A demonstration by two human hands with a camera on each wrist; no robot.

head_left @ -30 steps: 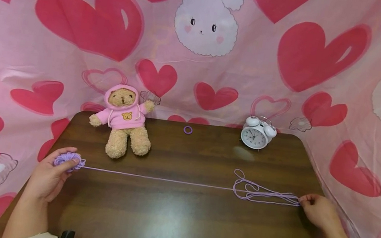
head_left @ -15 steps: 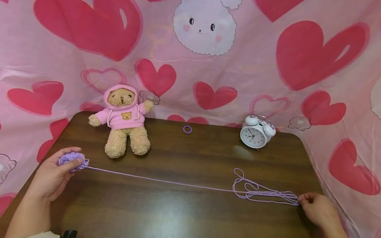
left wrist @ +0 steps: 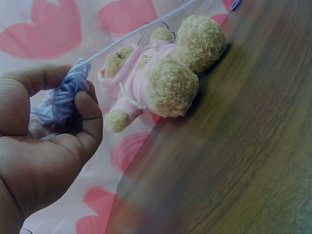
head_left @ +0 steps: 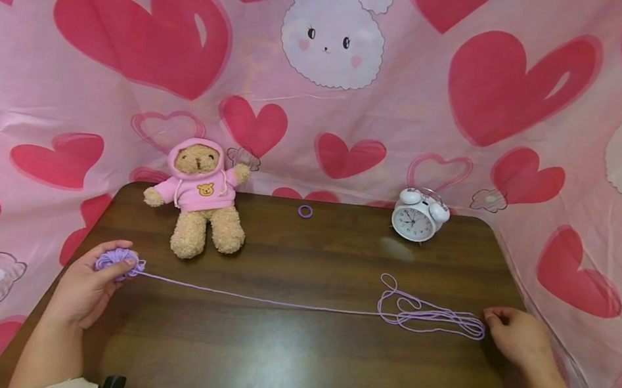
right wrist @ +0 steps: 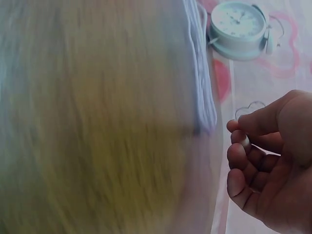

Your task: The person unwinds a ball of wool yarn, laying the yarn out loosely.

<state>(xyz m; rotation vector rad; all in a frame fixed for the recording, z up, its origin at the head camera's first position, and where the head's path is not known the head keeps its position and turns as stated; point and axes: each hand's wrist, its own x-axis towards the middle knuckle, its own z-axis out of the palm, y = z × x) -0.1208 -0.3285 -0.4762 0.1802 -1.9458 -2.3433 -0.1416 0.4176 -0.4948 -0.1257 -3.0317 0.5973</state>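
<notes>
My left hand (head_left: 85, 288) pinches a small bundle of lilac yarn (head_left: 115, 261) between thumb and fingers at the table's left side. The left wrist view shows the yarn bundle (left wrist: 66, 97) gripped, its strand leading off to the upper right. That single strand (head_left: 283, 303) crosses the table, sagging a little, to long loose loops of the same yarn (head_left: 431, 318) lying on the right. Beside the loops' right end is my right hand (head_left: 523, 340). In the right wrist view this hand (right wrist: 273, 161) has loosely bent fingers with nothing between them, apart from the yarn loops (right wrist: 200, 73).
A teddy bear (head_left: 203, 199) in a pink hoodie sits at the back left of the brown table (head_left: 287, 363). A purple ring (head_left: 305, 211) lies at the back middle. A white alarm clock (head_left: 415, 218) stands back right. Pink heart-printed cloth (head_left: 311, 108) surrounds the table.
My right hand has let go of the yarn loops and lifted slightly away. The strand, taut before, now sags. My left hand moved slightly right, still holding the bundle.
</notes>
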